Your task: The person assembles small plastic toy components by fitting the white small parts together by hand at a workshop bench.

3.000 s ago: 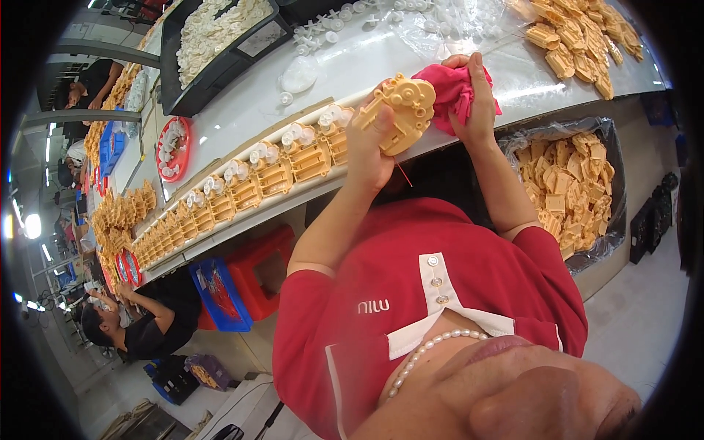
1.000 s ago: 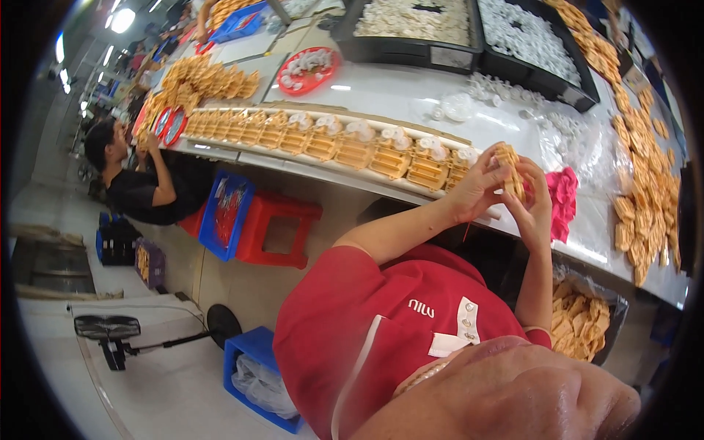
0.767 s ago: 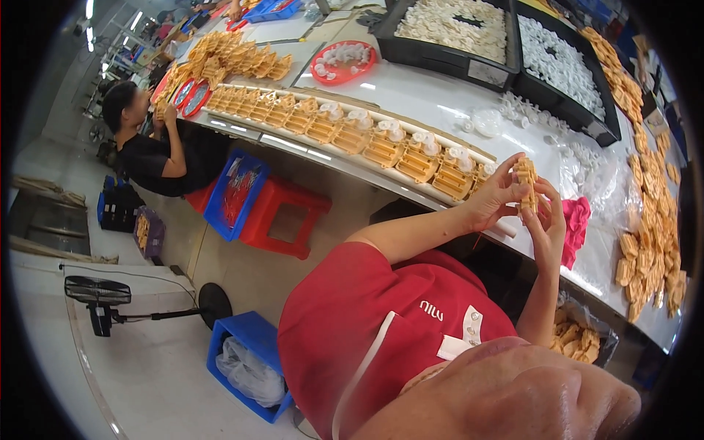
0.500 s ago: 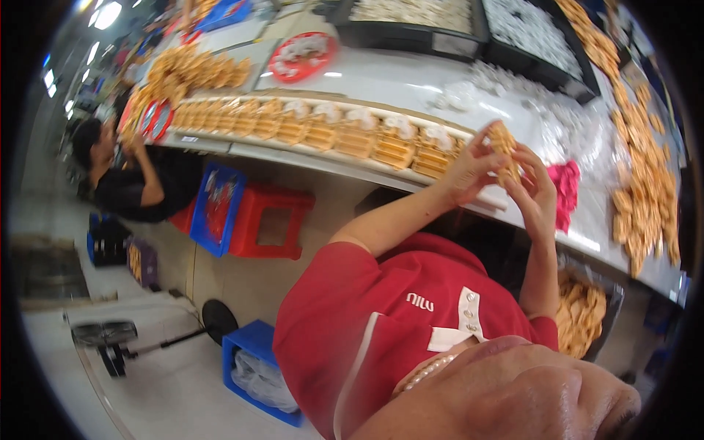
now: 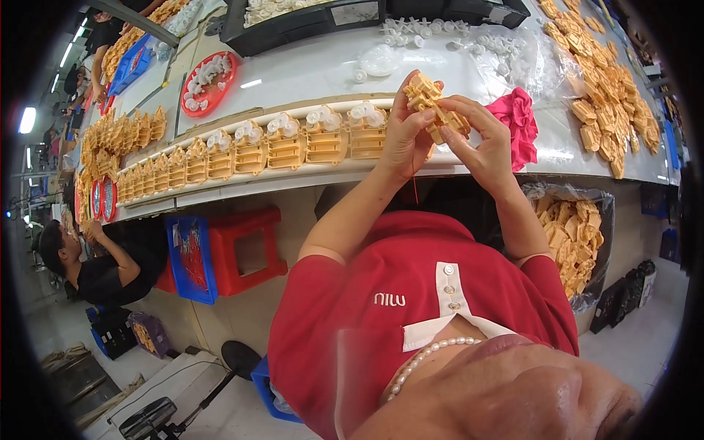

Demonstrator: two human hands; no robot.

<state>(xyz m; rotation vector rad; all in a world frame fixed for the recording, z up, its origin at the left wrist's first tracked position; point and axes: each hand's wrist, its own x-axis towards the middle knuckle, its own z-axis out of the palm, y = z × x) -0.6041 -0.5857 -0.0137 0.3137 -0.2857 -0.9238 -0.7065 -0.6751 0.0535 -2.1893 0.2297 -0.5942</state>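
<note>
Above the near edge of the table I hold an orange plastic part (image 5: 424, 93) with ridges and slots, tilted between both hands. My left hand (image 5: 405, 136) grips its left side, thumb against the face turned to me. My right hand (image 5: 480, 139) has its fingertips closed on the lower right side of the same part. A thin red strand (image 5: 416, 189) hangs below my left hand. Just left of my hands, similar orange parts (image 5: 286, 152) stand in a long row along a white rail; those nearest me carry white round pieces (image 5: 320, 117) on top.
A crumpled pink cloth (image 5: 519, 125) lies right of my hands. Behind are white plastic pieces (image 5: 418, 31), a clear bag (image 5: 550, 62) and black trays (image 5: 308, 29). Loose orange parts (image 5: 620, 103) heap at the right. Left are a red dish (image 5: 192, 105), red stool (image 5: 246, 246) and a co-worker (image 5: 95, 257).
The view has turned, so table and hands appear further left and higher. The orange part remains in both hands but is tilted differently, and the red strand below it now shows.
</note>
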